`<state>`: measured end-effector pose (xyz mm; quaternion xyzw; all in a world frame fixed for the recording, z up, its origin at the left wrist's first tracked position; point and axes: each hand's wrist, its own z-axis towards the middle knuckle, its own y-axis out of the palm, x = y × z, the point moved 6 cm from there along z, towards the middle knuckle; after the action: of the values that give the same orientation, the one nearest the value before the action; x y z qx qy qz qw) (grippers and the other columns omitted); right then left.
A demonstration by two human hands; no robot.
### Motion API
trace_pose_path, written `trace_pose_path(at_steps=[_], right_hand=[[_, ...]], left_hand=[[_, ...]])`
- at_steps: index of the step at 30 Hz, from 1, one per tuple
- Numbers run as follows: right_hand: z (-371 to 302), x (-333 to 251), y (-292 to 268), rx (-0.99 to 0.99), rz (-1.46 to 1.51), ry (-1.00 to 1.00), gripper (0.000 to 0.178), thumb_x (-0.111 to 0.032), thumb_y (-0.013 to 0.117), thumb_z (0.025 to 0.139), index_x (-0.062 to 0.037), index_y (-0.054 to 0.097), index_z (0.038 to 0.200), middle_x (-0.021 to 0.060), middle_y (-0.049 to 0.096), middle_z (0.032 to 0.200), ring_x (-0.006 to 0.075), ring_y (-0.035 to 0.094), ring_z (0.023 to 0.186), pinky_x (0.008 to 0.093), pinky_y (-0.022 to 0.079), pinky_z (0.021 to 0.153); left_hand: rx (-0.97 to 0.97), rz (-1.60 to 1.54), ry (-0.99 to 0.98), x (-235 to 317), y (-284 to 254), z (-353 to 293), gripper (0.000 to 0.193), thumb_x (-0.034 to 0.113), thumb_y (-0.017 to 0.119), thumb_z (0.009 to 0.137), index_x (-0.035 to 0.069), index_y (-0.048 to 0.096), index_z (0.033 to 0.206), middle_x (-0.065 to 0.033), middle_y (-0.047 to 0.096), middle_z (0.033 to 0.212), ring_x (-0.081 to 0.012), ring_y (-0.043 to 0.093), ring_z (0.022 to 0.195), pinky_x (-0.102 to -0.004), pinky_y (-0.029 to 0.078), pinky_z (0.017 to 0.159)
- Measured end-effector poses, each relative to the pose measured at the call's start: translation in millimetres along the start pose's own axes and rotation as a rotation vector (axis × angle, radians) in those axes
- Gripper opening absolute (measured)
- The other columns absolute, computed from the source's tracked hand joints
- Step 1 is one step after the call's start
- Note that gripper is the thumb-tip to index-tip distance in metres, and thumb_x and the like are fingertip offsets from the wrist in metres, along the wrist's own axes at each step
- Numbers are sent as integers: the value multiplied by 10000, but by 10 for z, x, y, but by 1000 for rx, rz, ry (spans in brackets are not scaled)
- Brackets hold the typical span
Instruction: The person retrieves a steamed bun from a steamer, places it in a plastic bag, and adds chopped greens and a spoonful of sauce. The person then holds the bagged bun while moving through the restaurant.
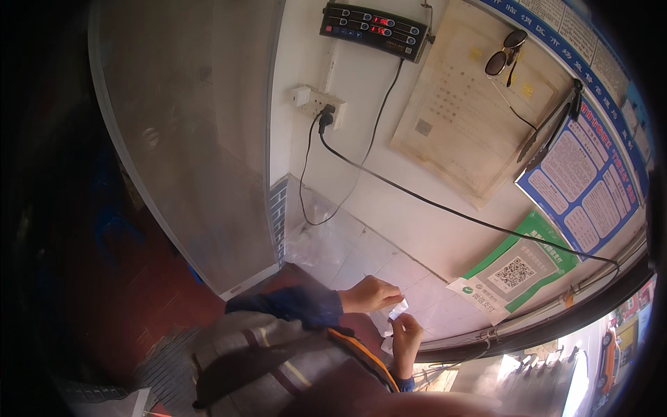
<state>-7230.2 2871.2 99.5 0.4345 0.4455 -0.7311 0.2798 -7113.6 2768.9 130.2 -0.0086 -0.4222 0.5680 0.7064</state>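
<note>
My left hand reaches in from a dark blue sleeve, its fingers pinched on a small white slip that looks like paper or thin film. Just below it, my right hand grips the slip's lower end between thumb and fingertips. Another whitish piece shows behind the hands, partly covered by them; its kind is too small to make out. A grey checked garment with an orange-edged strap covers my front beneath the hands.
A tall grey panel door stands at left. On the white wall are a control box with red digits, a socket strip with black cables, sunglasses, paper notices and a green code poster. Clear plastic bags lie by the tiles.
</note>
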Motion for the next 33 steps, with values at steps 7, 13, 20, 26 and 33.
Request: trace_pose_path(at_steps=[7, 13, 20, 26, 33], right_hand=[[154, 42, 92, -99, 154, 31, 171, -76, 534, 886, 53, 629, 823, 97, 651, 694, 104, 553, 559, 247, 410, 490], [206, 81, 158, -124, 213, 173, 176, -91, 555, 886, 66, 613, 833, 96, 662, 722, 103, 560, 546, 251, 412, 453], [219, 87, 103, -60, 208, 68, 187, -67, 497, 911, 78, 588, 835, 109, 665, 729, 118, 574, 580, 251, 430, 520], [229, 255, 44, -62, 207, 49, 135, -20, 529, 856, 73, 592, 781, 109, 641, 699, 129, 563, 593, 284, 443, 548], [61, 387, -257, 232, 322, 171, 194, -135, 654, 821, 58, 637, 824, 81, 621, 643, 85, 542, 583, 262, 446, 531]], left_hand=[[110, -1, -21, -121, -62, 31, 129, 128, 629, 817, 31, 590, 743, -142, 579, 682, -342, 587, 645, -382, 448, 545], [112, 60, -23, -135, -71, 81, 145, 117, 626, 812, 32, 562, 712, -134, 544, 666, -341, 556, 647, -389, 439, 559], [185, -55, 15, -126, -18, 142, 86, 52, 643, 789, 18, 579, 744, -122, 564, 760, -325, 546, 723, -375, 441, 610], [130, -48, 37, -77, 36, 216, 46, 34, 651, 783, 27, 606, 777, -111, 569, 760, -314, 548, 735, -375, 446, 638], [176, -2, 143, 144, 324, 396, 229, 8, 685, 740, 38, 605, 953, -102, 595, 882, -281, 572, 838, -368, 461, 729]])
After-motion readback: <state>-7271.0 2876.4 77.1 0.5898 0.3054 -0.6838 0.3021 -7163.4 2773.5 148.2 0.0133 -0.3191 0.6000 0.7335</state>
